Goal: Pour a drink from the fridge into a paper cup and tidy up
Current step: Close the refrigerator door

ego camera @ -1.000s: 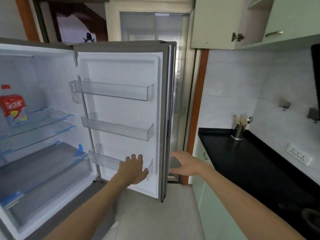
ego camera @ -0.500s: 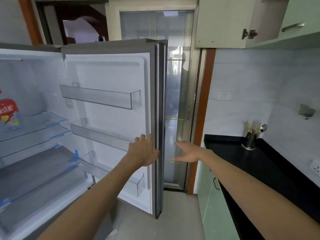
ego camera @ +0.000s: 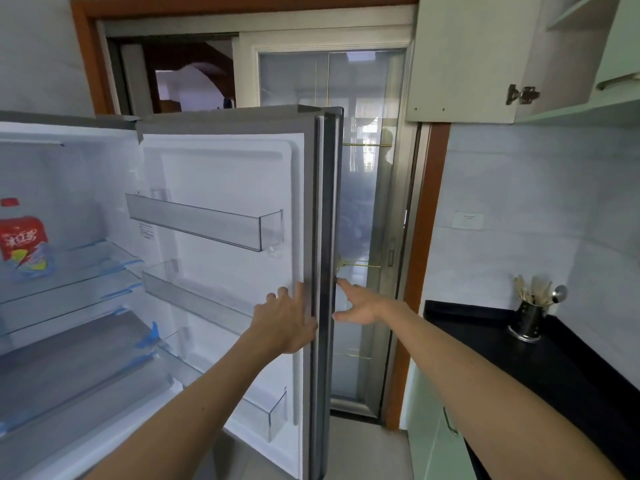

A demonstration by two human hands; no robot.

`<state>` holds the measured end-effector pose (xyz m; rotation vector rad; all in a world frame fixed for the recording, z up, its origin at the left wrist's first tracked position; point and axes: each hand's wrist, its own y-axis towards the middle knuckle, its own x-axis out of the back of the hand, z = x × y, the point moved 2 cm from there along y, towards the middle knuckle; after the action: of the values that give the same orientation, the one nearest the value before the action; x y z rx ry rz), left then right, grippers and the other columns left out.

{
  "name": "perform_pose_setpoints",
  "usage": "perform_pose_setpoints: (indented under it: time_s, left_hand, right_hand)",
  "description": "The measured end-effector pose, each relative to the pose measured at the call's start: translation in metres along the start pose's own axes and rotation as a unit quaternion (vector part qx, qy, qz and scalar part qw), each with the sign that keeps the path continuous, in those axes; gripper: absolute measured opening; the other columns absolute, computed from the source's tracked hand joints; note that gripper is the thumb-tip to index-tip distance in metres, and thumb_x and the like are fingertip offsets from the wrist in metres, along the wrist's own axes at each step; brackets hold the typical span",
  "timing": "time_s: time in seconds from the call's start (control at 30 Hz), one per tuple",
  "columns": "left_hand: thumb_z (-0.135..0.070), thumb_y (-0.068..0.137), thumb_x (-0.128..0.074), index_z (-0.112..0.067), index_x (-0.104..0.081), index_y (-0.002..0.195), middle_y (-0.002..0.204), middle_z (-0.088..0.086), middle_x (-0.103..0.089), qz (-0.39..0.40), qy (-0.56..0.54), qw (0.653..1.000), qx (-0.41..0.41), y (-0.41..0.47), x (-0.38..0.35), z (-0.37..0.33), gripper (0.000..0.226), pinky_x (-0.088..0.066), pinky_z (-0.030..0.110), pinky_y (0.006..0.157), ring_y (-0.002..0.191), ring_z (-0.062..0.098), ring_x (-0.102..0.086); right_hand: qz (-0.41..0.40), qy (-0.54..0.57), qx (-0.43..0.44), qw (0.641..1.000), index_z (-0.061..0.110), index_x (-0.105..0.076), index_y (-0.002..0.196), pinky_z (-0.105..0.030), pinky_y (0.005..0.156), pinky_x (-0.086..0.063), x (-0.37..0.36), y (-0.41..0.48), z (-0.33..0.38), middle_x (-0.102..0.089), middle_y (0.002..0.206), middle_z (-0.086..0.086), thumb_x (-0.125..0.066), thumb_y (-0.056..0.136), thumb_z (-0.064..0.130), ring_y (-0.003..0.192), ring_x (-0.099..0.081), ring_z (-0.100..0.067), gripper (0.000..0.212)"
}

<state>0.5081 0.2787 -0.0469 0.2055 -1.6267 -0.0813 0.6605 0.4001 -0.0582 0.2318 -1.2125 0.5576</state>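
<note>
Fridge door (ego camera: 221,209) stands open beside black counter (ego camera: 540,362) and tiled wall (ego camera: 519,188).

Glossy black countertop (ego camera: 554,362); clear plastic door shelves (ego camera: 207,221).

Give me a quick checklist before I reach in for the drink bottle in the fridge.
1. Fridge door open wide enough: ok.
2. Drink bottle in sight, upright on the upper glass shelf: ok.
3. Nothing standing in front of the bottle: ok.
4. Left hand free: not ok, it lies flat against the door's inner edge.
5. Right hand free: not ok, its fingers are on the door's outer side.
6. Paper cup ready: cannot tell, none in view on the black counter.
</note>
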Motion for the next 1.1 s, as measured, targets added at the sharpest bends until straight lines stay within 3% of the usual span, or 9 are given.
perform_pose_setpoints:
  time_s: [0.13,0.3,0.43,0.5,0.67,0.87,0.97,1.1]
  left_hand:
    - [-0.054,0.097,-0.041,-0.018,-0.012,0.154,0.150,0.018,-0.038,-0.005,0.002,1.000,0.006,0.004,0.001,0.004,0.074,-0.045,0.049,0.103,0.132,0.039,-0.046]
    - [-0.050,0.094,-0.047,-0.018,-0.018,0.149,0.135,0.018,-0.051,-0.043,-0.032,0.999,0.004,0.000,0.000,0.010,0.070,-0.050,0.046,0.093,0.118,0.036,-0.055]
    - [-0.051,0.095,-0.045,-0.016,-0.017,0.149,0.132,0.017,-0.052,-0.056,-0.044,0.997,0.009,-0.019,0.004,0.020,0.070,-0.050,0.045,0.092,0.116,0.035,-0.056]
    - [-0.052,0.095,-0.044,-0.016,-0.017,0.148,0.128,0.017,-0.054,-0.062,-0.043,0.997,0.010,-0.031,0.007,0.028,0.070,-0.052,0.045,0.090,0.112,0.034,-0.057]
    - [-0.053,0.095,-0.043,-0.018,-0.015,0.148,0.122,0.015,-0.056,-0.081,-0.039,0.995,0.034,-0.066,0.016,0.050,0.070,-0.052,0.044,0.086,0.106,0.034,-0.059]
    - [-0.052,0.095,-0.042,-0.018,-0.014,0.148,0.118,0.014,-0.055,-0.093,-0.028,0.993,0.071,-0.108,0.033,0.084,0.068,-0.050,0.044,0.086,0.104,0.033,-0.058]
    - [-0.052,0.094,-0.042,-0.015,-0.019,0.143,0.119,0.014,-0.056,-0.090,-0.036,0.991,0.089,-0.128,0.038,0.104,0.066,-0.051,0.049,0.090,0.104,0.033,-0.058]
    - [-0.052,0.094,-0.045,-0.010,-0.021,0.141,0.120,0.015,-0.055,-0.098,-0.038,0.986,0.127,-0.157,0.044,0.135,0.068,-0.051,0.049,0.090,0.107,0.034,-0.057]
  right_hand:
    - [0.020,0.044,0.000,0.999,0.037,0.003,0.155,-0.046,0.118,-0.030,-0.001,0.006,0.001,-0.017,0.164,-0.002,-0.065,0.092,0.039,0.146,-0.029,-0.026,0.093]
    - [0.043,-0.006,0.013,0.999,0.040,0.010,0.154,-0.041,0.115,-0.032,-0.001,0.002,0.003,-0.020,0.162,-0.005,-0.066,0.089,0.044,0.144,-0.032,-0.025,0.100]
    - [0.064,-0.044,0.047,0.996,0.048,0.009,0.151,-0.046,0.117,-0.030,-0.004,-0.003,0.006,-0.011,0.164,-0.004,-0.065,0.085,0.049,0.147,-0.027,-0.025,0.099]
    - [0.082,-0.059,0.071,0.992,0.052,0.008,0.149,-0.045,0.115,-0.033,-0.003,-0.007,0.011,-0.015,0.163,-0.004,-0.064,0.088,0.044,0.143,-0.032,-0.025,0.095]
    - [0.058,-0.076,0.132,0.987,0.036,-0.010,0.155,-0.041,0.107,-0.044,0.001,-0.014,0.051,-0.033,0.153,-0.005,-0.059,0.097,0.024,0.127,-0.051,-0.022,0.077]
    - [0.003,-0.056,0.209,0.976,0.027,-0.038,0.144,-0.043,0.096,-0.053,-0.008,-0.013,0.118,-0.052,0.137,-0.002,-0.061,0.094,0.026,0.111,-0.059,-0.021,0.055]
    - [-0.026,-0.051,0.238,0.969,0.024,-0.035,0.143,-0.044,0.088,-0.056,-0.016,-0.010,0.151,-0.058,0.126,-0.006,-0.062,0.091,0.022,0.100,-0.063,-0.022,0.059]
    - [-0.031,-0.021,0.278,0.960,0.027,-0.015,0.154,-0.029,0.082,-0.048,-0.025,-0.017,0.195,-0.054,0.131,-0.003,-0.065,0.092,0.028,0.099,-0.054,-0.010,0.079]
